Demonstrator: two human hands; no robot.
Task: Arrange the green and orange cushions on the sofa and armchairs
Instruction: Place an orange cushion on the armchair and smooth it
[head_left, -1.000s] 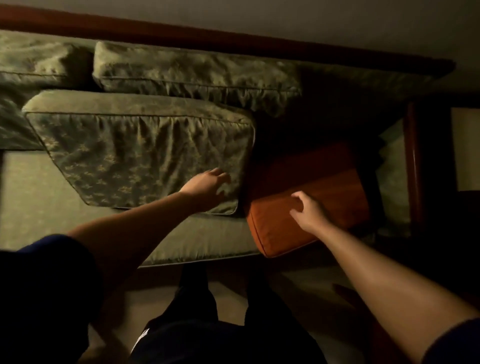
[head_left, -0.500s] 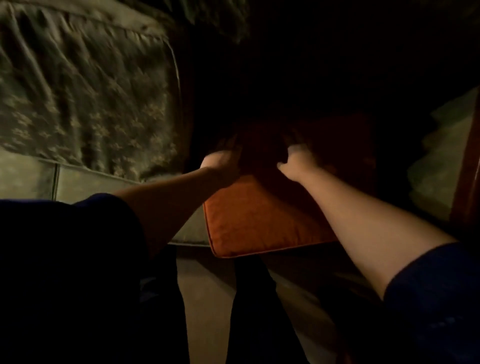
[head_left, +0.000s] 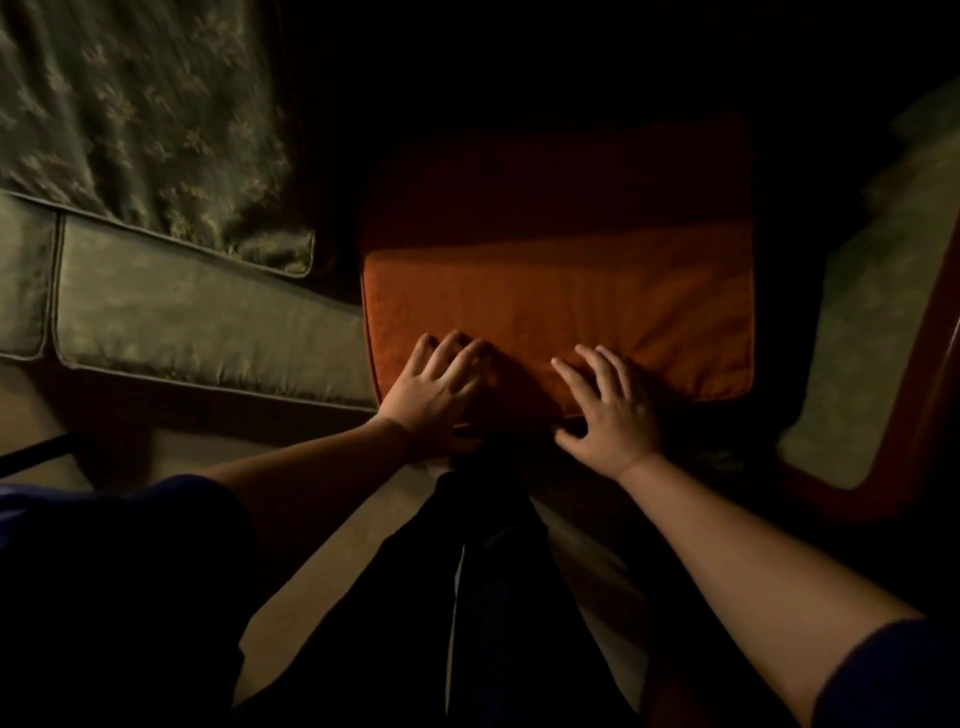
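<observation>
I see the orange cushion (head_left: 561, 291) at frame centre: rectangular, flat-topped, fine woven fabric with a slight sheen, piped seam along its near edge. Near half is lit, far half falls into shadow. It lies flat on a seat; what's under it is too dark to make out.

Left of it is the green sofa (head_left: 208, 317): smooth satin-like seat cushions with corded piping, a seam gap between two of them at far left. On top of that seat, upper left of frame, leans a green cushion (head_left: 145, 124), patterned with small pale sprigs, fabric gathered in creases, piped lower corner just beside the orange cushion's left edge, a dark gap between them.

Right edge of frame: an armchair (head_left: 883, 332) with green upholstery and a reddish wood frame, blurred. Between it and the orange cushion is a dark band, can't resolve it.

Bottom of frame: pale floor (head_left: 322, 561), dark trouser legs, dark blue sleeves.

Left hand (head_left: 439, 395) lies on the cushion's near-left edge, fingers (head_left: 457, 353) slightly spread and lightly bent, laid on the top surface, palm over the front seam. Right hand (head_left: 610, 410) sits at near-centre edge, fingers splayed wide and flat on the fabric, thumb down over the front edge. Neither wraps around the cushion; both press on it.
</observation>
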